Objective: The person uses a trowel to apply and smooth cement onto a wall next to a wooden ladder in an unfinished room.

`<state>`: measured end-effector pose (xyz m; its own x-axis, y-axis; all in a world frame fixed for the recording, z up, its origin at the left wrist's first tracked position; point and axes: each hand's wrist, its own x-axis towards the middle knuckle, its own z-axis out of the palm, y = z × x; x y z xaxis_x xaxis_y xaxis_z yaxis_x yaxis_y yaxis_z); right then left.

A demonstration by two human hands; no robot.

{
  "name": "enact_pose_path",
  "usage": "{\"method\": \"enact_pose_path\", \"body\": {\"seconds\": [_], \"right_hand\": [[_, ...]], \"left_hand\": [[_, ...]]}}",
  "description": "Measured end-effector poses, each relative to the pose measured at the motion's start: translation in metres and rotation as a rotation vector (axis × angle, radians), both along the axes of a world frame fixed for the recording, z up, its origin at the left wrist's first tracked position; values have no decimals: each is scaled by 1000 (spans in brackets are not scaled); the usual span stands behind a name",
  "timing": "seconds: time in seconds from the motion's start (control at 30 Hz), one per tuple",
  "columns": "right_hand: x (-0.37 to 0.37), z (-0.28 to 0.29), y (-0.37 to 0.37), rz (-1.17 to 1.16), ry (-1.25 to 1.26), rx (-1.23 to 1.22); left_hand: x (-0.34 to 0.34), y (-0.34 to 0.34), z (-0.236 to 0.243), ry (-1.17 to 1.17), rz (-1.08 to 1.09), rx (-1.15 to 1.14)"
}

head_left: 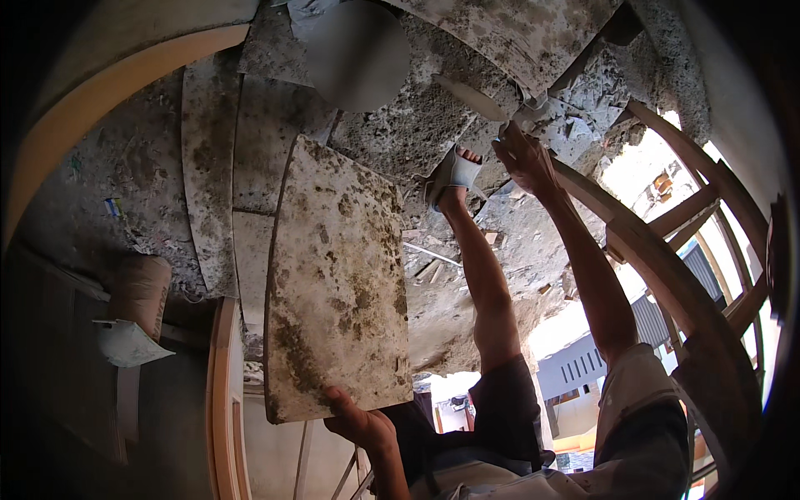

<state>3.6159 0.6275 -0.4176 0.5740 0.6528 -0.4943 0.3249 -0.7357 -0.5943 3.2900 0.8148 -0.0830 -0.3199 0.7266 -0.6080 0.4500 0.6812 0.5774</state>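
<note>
My left hand [360, 423] grips the lower edge of a pale, dark-stained flat board [342, 283], thumb on its face. The board stands tilted up in front of me, left of my legs. My right hand [527, 158] is stretched out far ahead, its fingers extended and the thumb apart. Just beyond its fingertips lies a long, thin, pale piece [469, 97]; any contact with it is unclear. Another large stained board [517, 33] lies farther off, its corner near that hand.
More stained boards [210, 167] lie on the left. My sandalled foot [457, 175] stands on rubble-strewn ground. A wooden frame [658, 258] curves along the right. At left are a brown sack [140, 287] and a white curved container [133, 343]. A blurred grey disc [358, 54] covers part of the top.
</note>
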Motion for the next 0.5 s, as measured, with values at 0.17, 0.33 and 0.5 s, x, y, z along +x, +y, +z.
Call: {"method": "enact_pose_path", "body": {"seconds": [0.17,0.33,0.5], "right_hand": [[-23,-66,-13,-105,3,-94],[-111,-40,-48,143,312,-178],[-48,-56,0,0,91,-11]], "left_hand": [[0,1,-11,12,-33,-16],[12,1,-7,109,-38,-28],[24,1,-5,213,-11,-37]]}}
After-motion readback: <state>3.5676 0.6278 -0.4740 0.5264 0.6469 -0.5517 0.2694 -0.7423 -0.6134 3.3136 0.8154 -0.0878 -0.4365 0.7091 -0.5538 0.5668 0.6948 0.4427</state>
